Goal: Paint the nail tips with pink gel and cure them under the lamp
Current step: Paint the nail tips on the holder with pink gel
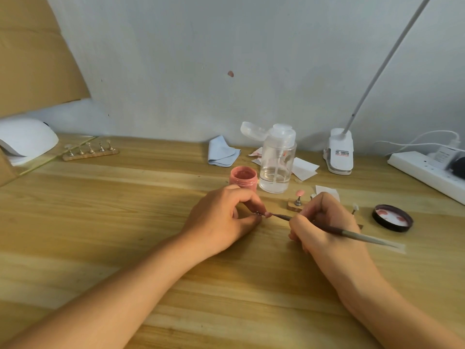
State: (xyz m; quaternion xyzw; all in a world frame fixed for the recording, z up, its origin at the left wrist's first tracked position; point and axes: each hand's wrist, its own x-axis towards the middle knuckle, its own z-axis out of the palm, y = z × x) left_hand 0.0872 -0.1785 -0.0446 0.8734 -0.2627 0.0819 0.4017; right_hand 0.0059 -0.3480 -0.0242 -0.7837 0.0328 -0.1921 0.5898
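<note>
My left hand pinches a small stand carrying a pink nail tip at the table's middle. My right hand grips a thin brush, and its point touches that tip. An open jar of pink gel stands just behind my left hand. Behind my right hand a wooden holder carries one pink-painted tip and a pale tip; the hand hides the rest of it. The white curing lamp sits at the far left.
A second wooden holder with several clear tips lies near the lamp. A clear pump bottle, a blue cloth, paper wipes, the jar's black lid, a clip lamp base and a power strip line the back right.
</note>
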